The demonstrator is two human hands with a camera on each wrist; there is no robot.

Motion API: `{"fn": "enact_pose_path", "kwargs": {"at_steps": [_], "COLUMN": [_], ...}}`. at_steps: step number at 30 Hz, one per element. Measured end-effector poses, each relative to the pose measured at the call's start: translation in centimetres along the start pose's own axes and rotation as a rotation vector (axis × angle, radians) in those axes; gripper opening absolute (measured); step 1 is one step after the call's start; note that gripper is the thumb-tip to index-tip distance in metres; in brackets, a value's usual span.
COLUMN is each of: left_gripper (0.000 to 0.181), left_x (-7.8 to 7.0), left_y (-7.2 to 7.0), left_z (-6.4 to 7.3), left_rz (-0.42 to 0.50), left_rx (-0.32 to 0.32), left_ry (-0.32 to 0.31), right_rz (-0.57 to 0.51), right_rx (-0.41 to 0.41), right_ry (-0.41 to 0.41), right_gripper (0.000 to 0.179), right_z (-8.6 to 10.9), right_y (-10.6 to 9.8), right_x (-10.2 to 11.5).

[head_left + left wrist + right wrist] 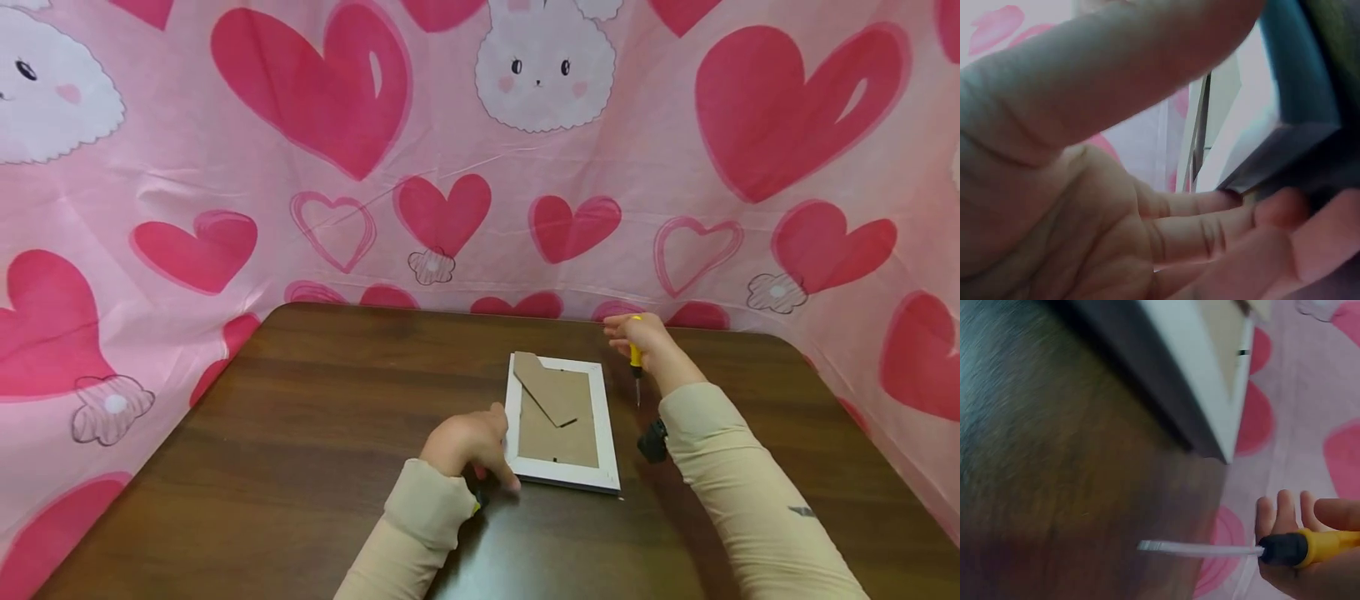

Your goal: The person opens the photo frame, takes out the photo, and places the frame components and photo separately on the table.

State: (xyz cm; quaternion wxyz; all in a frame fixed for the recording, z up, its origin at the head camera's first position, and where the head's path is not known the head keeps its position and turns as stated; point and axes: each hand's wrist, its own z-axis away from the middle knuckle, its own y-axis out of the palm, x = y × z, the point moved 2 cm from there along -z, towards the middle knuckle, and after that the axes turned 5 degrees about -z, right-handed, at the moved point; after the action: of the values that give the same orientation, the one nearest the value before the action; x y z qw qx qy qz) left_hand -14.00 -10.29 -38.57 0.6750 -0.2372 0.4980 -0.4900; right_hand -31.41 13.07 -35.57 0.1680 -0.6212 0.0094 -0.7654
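A white picture frame (602, 425) lies back side up on the table, its brown backing board (558, 446) and cardboard easel leg (534, 379) showing. My left hand (468, 442) holds the frame at its near left corner. In the left wrist view the thumb (1122, 69) reaches over the corner while the fingertips meet the frame's side. Beyond the frame's right side, my right hand (647, 340) holds a screwdriver (636, 358) with a yellow handle and black collar. Its metal shaft (1200, 549) points down, apart from the frame, and the other fingers extend loosely.
The dark wooden table (300, 417) stretches out around the frame. A pink cloth (450, 142) with hearts and rabbit faces hangs just behind the table's far edge and along both sides. A small black device (653, 442) sits at my right wrist.
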Motion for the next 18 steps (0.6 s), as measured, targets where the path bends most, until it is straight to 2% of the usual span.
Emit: {"fn": "enact_pose_path", "kwargs": {"at_steps": [4, 7, 13, 16, 18], "left_gripper": [0.111, 0.124, 0.114, 0.109, 0.102], "left_x": [-0.4, -0.5, -0.4, -0.3, 0.0], "left_y": [0.3, 0.6, 0.5, 0.3, 0.3], "left_z": [-0.2, -0.3, -0.6, -0.8, -0.9], "left_rz": [-0.021, -0.014, -0.039, -0.031, 0.005], "left_rx": [0.01, 0.008, -0.032, -0.015, 0.005], "left_ry": [-0.034, -0.062, -0.073, -0.05, -0.033], "right_rz": [0.212, 0.299, 0.35, 0.372, 0.383], "right_rx": [0.017, 0.06, 0.155, 0.172, 0.175], "right_ry": [-0.019, -0.027, -0.027, -0.031, -0.035], "right_gripper": [0.046, 0.044, 0.039, 0.037, 0.036], "right_z": [-0.7, -1.1, -1.2, -1.1, -1.1], "right_y": [0.6, 1.1, 1.8, 2.0, 2.1], "right_x": [-0.6, -1.0, -1.5, -1.6, -1.6]}}
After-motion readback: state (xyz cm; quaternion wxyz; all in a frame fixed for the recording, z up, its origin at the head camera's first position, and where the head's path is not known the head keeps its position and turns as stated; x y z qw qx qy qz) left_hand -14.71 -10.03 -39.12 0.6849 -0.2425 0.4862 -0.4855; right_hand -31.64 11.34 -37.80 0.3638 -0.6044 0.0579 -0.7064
